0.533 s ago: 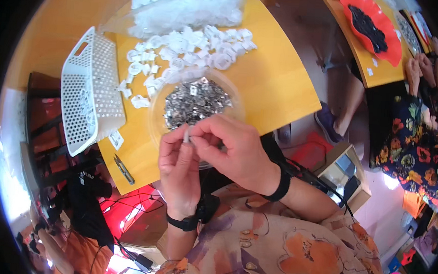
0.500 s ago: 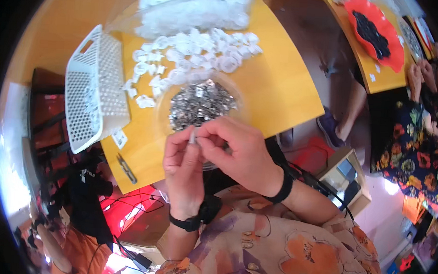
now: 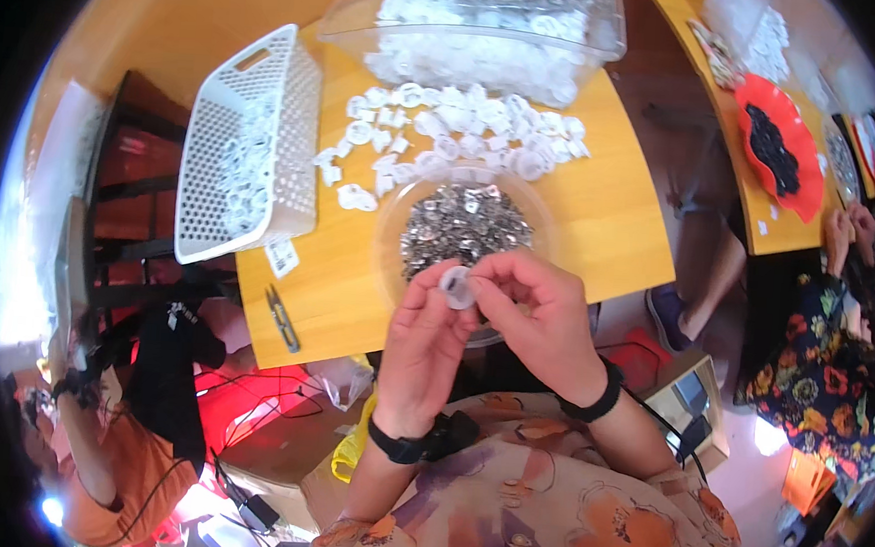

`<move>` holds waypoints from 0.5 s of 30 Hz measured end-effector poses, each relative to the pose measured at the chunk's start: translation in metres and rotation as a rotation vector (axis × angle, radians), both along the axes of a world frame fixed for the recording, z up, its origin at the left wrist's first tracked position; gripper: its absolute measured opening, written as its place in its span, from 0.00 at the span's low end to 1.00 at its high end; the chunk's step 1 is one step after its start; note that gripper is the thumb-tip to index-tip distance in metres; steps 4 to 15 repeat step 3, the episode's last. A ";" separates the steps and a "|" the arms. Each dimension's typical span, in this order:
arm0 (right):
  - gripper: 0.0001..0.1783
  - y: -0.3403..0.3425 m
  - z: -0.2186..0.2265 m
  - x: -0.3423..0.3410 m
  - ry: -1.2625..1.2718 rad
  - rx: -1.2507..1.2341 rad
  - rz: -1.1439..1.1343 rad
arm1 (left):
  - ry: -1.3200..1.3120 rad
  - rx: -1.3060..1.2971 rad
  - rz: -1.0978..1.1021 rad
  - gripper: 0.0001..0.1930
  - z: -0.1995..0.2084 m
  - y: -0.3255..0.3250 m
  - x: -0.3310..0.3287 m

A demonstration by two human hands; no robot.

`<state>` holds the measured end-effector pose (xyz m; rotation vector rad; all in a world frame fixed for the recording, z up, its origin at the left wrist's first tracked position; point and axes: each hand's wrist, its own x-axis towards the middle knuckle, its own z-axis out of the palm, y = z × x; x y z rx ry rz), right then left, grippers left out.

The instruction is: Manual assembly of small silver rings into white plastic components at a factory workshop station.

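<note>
Between my two hands is a small round white plastic piece (image 3: pixel 458 289) with a dark spot at its middle. My left hand (image 3: pixel 420 358) pinches its left side between thumb and fingers. From the other side my right hand (image 3: pixel 540 320) is closed on its right edge with thumb and forefinger. Just beyond the fingertips stands a clear round bowl (image 3: pixel 392 233) of small shiny metal parts (image 3: pixel 465 225), its near side partly covered by my hands. Many loose white plastic pieces (image 3: pixel 457 124) lie spread on the yellow table behind the bowl.
A white perforated basket (image 3: pixel 298 180) holding clear pieces stands at the left. Small thread snips (image 3: pixel 281 319) lie near the table's left edge. A clear bin (image 3: pixel 602 38) of white pieces is at the back. Another table at right bears a red dish (image 3: pixel 809 181); people sit either side.
The white piece was seen edge-on and now shows its round face. My hands still grip it. The whole scene has shifted right and down in the view.
</note>
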<state>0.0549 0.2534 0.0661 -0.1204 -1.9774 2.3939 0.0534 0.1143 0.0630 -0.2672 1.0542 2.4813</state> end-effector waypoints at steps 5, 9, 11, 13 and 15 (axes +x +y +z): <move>0.05 0.003 0.004 -0.001 0.003 0.015 0.018 | 0.002 0.124 -0.011 0.19 -0.007 -0.003 -0.001; 0.05 0.003 0.004 -0.001 0.003 0.015 0.018 | 0.002 0.124 -0.011 0.19 -0.007 -0.003 -0.001; 0.05 0.003 0.004 -0.001 0.003 0.015 0.018 | 0.002 0.124 -0.011 0.19 -0.007 -0.003 -0.001; 0.05 0.003 0.004 -0.001 0.003 0.015 0.018 | 0.002 0.124 -0.011 0.19 -0.007 -0.003 -0.001; 0.05 0.003 0.004 -0.001 0.003 0.015 0.018 | 0.002 0.124 -0.011 0.19 -0.007 -0.003 -0.001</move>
